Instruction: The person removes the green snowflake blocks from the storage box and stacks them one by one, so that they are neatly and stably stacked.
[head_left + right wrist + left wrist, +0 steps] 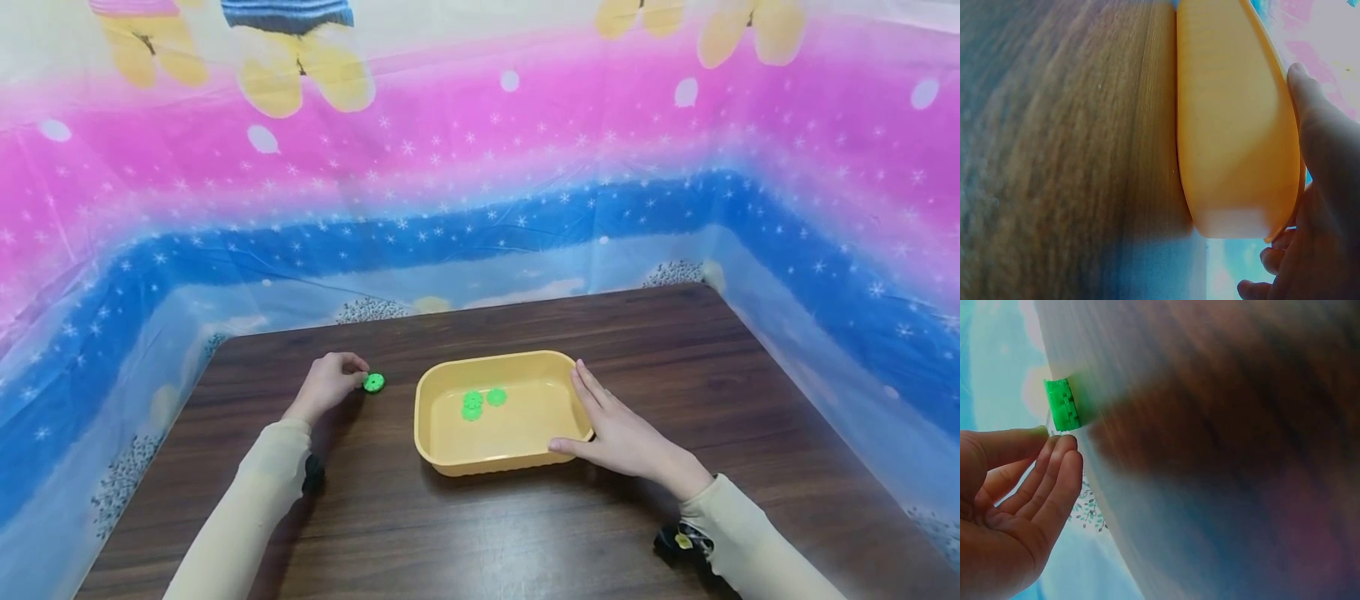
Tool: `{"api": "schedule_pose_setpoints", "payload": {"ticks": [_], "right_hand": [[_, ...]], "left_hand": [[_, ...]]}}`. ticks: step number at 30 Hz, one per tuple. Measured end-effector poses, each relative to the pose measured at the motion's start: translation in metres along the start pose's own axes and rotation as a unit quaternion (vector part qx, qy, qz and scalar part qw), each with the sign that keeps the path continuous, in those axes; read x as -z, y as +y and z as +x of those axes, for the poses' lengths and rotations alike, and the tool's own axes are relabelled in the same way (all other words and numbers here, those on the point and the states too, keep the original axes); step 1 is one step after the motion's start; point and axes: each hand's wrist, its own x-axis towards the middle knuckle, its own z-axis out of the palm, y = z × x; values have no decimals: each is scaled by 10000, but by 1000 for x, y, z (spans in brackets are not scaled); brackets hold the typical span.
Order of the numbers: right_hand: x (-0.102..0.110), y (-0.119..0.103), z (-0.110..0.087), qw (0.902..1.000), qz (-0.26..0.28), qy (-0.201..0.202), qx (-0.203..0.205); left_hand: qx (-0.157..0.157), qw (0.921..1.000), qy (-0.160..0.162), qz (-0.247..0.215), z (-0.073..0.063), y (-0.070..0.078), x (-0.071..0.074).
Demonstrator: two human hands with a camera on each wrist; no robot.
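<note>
In the head view my left hand [328, 387] is at the left of the table, thumb and fingertips pinching the near edge of a small green toy wheel [374, 382]. The left wrist view shows the wheel's notched rim [1063, 405] close over the wood, with the fingertips [1069, 442] right at its edge. A yellow plastic basin [491, 457] stands at mid-table. Several green wheels [496, 397] lie inside it on the left. My right hand [626, 433] rests on the basin's right end, its straight fingers spread along the side and its thumb over the front rim.
The dark wooden table [487, 542] ends at a far edge just beyond the basin. A printed pink and blue cloth [480, 183] hangs behind and along both sides. Black wrist devices sit at the left cuff [313, 473] and the right cuff [678, 542].
</note>
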Motion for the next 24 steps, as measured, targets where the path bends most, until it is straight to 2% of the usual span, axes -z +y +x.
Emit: {"api": "schedule_pose_setpoints", "payload": {"ticks": [5, 10, 16, 24], "right_hand": [[0, -1, 0, 10000, 29, -18, 17], [1, 0, 1, 10000, 12, -33, -15], [2, 0, 1, 10000, 12, 0, -12], [1, -2, 0, 10000, 3, -18, 22]], "left_hand": [[-29, 9999, -38, 106, -1, 0, 1], [78, 9991, -332, 242, -2, 2, 2], [3, 9960, -667, 598, -1, 8, -1], [-65, 9947, -626, 814, 0, 11, -6]]}}
